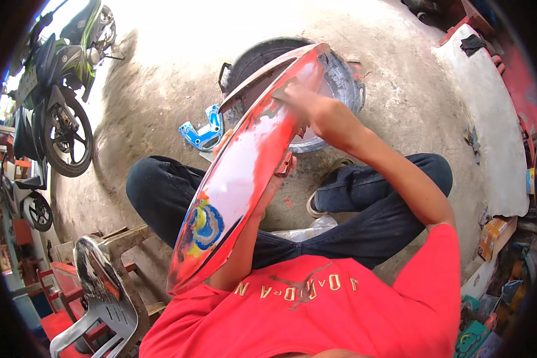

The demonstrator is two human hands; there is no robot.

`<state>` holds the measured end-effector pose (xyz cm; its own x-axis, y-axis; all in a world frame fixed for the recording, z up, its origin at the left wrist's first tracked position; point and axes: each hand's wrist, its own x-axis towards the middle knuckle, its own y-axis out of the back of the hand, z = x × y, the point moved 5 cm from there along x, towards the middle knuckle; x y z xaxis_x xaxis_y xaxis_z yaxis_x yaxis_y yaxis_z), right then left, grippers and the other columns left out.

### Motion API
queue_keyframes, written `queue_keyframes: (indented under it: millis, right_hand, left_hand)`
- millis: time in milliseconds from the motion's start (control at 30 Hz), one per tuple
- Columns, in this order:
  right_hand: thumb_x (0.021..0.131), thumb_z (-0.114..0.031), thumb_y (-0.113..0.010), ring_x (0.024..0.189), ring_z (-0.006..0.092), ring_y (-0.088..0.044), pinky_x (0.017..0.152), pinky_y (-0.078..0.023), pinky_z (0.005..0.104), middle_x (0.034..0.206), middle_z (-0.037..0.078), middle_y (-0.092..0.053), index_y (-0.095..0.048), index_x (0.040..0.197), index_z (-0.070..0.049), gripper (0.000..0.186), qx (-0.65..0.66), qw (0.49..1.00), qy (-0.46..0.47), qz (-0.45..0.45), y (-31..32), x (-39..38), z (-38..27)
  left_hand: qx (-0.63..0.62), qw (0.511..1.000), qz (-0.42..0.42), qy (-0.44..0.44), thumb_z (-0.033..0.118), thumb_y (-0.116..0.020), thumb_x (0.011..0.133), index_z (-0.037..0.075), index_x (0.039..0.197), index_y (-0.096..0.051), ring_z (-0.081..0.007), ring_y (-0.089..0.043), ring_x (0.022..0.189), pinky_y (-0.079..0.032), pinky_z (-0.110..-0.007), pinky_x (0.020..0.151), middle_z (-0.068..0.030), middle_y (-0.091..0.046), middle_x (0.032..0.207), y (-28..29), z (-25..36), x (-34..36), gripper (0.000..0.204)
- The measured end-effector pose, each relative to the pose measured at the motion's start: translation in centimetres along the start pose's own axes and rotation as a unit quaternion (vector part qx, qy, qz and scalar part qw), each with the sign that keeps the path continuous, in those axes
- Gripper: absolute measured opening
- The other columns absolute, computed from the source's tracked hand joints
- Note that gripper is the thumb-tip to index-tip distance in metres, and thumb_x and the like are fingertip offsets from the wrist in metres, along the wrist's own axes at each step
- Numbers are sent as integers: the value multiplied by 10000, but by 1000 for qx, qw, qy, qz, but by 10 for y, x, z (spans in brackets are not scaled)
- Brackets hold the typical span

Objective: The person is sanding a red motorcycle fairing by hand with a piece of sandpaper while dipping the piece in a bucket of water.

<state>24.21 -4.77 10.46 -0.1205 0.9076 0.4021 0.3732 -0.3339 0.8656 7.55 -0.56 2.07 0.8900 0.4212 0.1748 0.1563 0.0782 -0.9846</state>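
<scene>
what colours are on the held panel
The panel is red and whitish, with blue and yellow patches; head view.

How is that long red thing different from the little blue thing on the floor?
The long panel is mostly red and pale, while the small curved piece is blue and white. The long panel is much bigger than the small curved piece. The left hand holds the long panel up at a slant, while the small curved piece lies on the floor. Both have some blue on them.
</scene>
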Motion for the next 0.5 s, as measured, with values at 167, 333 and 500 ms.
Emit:
queue_keyframes:
  millis: [167, 333, 500]
  right_hand:
    - [943, -37, -553, 1337, 358, -597, 1104, -513, 437, 1438, 197, -612, -550, 1429, 24, 490, 41, 983, 176, 14, 11, -10, -108]
    - [941, -40, -555, 1255, 334, -655, 1072, -537, 419, 1374, 223, -644, -567, 1408, 17, 470, 0, 1000, -18, 17, 4, -3, 2]
    - [945, -60, -581, 1319, 326, -618, 1097, -521, 415, 1414, 172, -635, -557, 1424, 15, 486, 14, 981, 194, 13, 16, -5, -122]
  left_hand:
    - [-62, 995, 76, -20, 315, -445, 1082, 51, 1473, -472, -351, -511, 1356, -374, -586, 1155, -140, -538, 1487, 2, 3, 1, 472]
    - [-35, 999, 2, 13, 304, -438, 1081, 56, 1468, -495, -348, -510, 1361, -374, -528, 1188, -155, -536, 1500, 2, -4, 0, 463]
    - [-28, 996, 71, 35, 480, -435, 1053, 79, 1462, -511, -373, -607, 1251, -494, -501, 1090, -167, -586, 1441, 2, 17, 2, 578]
